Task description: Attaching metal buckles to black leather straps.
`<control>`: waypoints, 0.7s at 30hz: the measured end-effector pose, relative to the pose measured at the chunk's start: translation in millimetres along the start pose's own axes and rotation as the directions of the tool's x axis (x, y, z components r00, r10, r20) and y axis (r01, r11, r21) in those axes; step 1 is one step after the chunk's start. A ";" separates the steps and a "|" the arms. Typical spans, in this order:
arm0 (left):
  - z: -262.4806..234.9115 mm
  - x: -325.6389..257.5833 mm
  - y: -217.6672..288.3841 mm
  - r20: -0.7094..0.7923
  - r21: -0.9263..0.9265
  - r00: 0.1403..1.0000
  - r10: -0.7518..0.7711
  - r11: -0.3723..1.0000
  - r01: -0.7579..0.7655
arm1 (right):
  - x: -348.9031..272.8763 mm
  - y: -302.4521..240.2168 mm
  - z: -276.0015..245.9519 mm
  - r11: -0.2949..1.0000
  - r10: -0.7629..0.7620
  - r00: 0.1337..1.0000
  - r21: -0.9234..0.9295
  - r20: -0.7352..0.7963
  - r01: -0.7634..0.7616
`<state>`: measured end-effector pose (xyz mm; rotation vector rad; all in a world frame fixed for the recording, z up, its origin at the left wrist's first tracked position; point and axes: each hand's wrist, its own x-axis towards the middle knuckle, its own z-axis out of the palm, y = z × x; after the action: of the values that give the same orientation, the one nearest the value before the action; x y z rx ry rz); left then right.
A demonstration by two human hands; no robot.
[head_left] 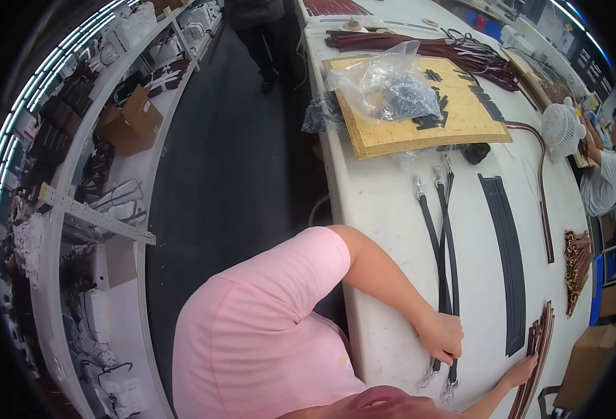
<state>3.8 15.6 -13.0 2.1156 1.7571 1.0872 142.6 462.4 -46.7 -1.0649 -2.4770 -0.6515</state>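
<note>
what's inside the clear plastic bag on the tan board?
The clear plastic bag lies crumpled on the tan board. Through it shows a dark heap of small black pieces; their exact kind is too small to tell. The board surface beneath the bag is hidden.

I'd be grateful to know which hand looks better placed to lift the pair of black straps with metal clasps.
Left, probably. The left hand already rests closed on the black straps near their lower clasps. The right hand lies flat on the white table, apart from them, beside the brown strips.
</note>
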 end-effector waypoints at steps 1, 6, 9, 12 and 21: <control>-1.8 0.1 1.1 0.026 0.005 1.000 -0.011 1.000 0.010 | -1.1 7.8 9.6 0.999 -0.048 0.998 -0.010 -0.051 0.048; -14.2 -6.4 4.0 -0.268 -0.096 0.960 0.085 0.989 -0.115 | -3.1 -9.2 5.7 0.999 -0.015 1.000 0.035 -0.026 0.016; -99.4 -8.0 34.3 -0.489 -0.126 0.872 0.037 0.986 -0.112 | -12.8 -7.6 2.6 0.990 0.139 0.989 0.017 0.048 -0.140; -193.8 -43.4 76.0 -0.770 0.244 0.597 0.225 0.969 -0.051 | -14.9 10.7 17.9 0.989 0.090 0.990 0.129 -0.109 -0.076; -247.1 -55.4 255.4 0.178 0.816 0.802 0.570 0.369 -0.444 | -4.9 -16.8 -24.6 0.998 -0.046 0.971 -0.053 -0.233 0.035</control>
<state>44.3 -181.7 285.0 3.4480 1.9574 0.4376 136.9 435.9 -33.3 -0.8994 -2.2946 -0.8045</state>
